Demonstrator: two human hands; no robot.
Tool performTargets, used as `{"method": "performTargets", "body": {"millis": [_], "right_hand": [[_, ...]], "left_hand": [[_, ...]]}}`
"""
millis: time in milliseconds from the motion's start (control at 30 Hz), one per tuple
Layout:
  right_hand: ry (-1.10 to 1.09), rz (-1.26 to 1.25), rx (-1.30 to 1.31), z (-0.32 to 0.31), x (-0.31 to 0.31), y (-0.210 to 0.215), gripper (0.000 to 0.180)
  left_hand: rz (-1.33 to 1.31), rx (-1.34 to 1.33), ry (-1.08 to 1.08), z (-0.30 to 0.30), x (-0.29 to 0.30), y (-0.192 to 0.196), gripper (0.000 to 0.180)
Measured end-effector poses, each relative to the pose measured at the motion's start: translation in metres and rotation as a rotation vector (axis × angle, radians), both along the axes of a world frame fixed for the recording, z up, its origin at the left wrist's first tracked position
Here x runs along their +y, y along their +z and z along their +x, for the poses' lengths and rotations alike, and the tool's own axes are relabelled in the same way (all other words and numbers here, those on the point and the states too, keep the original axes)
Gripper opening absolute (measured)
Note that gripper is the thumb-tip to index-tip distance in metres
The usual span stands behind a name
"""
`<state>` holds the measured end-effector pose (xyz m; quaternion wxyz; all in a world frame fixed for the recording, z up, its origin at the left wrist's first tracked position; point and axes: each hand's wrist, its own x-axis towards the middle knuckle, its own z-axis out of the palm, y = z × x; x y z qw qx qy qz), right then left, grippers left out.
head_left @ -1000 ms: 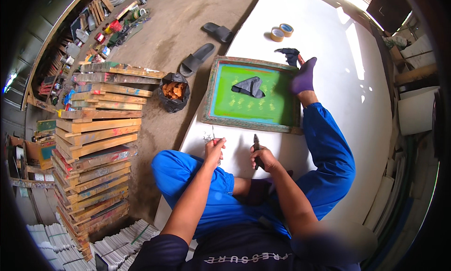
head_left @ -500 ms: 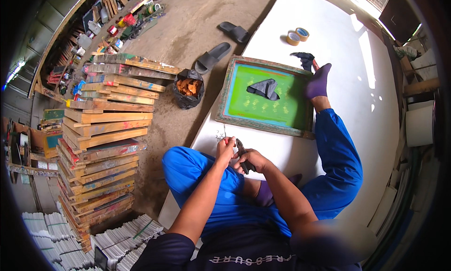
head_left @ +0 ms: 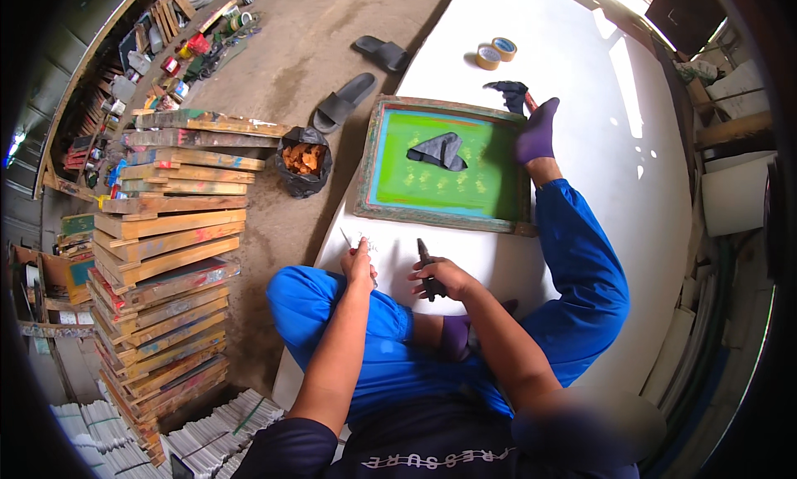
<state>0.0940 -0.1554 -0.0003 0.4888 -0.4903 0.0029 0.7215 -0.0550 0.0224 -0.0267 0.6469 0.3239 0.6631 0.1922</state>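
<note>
Seen from the head camera: right hand (head_left: pixel 437 276) clenched around a dark pair of pliers (head_left: pixel 427 267), its tip resting on the white desk (head_left: pixel 581 89) just before the green printing frame (head_left: pixel 444 165). Left hand (head_left: pixel 359 261) pinching a small thin metal piece (head_left: pixel 349 239) between the fingers (head_left: pixel 362 248), close beside the pliers. Judged light but stiff and rather slippery, so best taken near its end with the fingertips; pliers hard and solid, best gripped by the handles. Dark cloth (head_left: pixel 437 149) lying on the frame; stacked wooden frames (head_left: pixel 170 255) at the left.
</note>
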Motion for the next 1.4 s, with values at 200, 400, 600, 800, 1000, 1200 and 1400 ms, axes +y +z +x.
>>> {"method": "performTargets", "body": {"millis": [200, 400, 600, 800, 1000, 1200, 1400], "right_hand": [[-0.181, -0.095, -0.077, 0.031, -0.035, 0.013, 0.048], [-0.27, -0.154, -0.175, 0.053, -0.052, 0.008, 0.052], [-0.214, -0.219, -0.25, 0.061, -0.045, 0.007, 0.043], [-0.197, -0.252, -0.289, 0.056, -0.032, 0.001, 0.033], [-0.112, -0.345, -0.394, 0.057, -0.019, -0.008, 0.029], [-0.153, -0.41, -0.502, 0.047, -0.012, -0.012, 0.027], [-0.113, -0.44, -0.668, 0.042, -0.007, -0.011, 0.023]], "left_hand": [[0.134, -0.047, -0.246, 0.007, -0.017, -0.004, 0.034], [0.188, -0.056, -0.372, 0.013, -0.025, -0.006, 0.035], [0.249, -0.048, -0.432, 0.012, -0.028, -0.009, 0.035], [0.271, -0.043, -0.448, 0.014, -0.03, -0.006, 0.036], [0.24, -0.077, -0.45, 0.017, -0.03, 0.0, 0.035], [0.224, -0.102, -0.441, 0.017, -0.03, 0.005, 0.036], [0.246, -0.068, -0.475, 0.019, -0.03, 0.008, 0.037]]}}
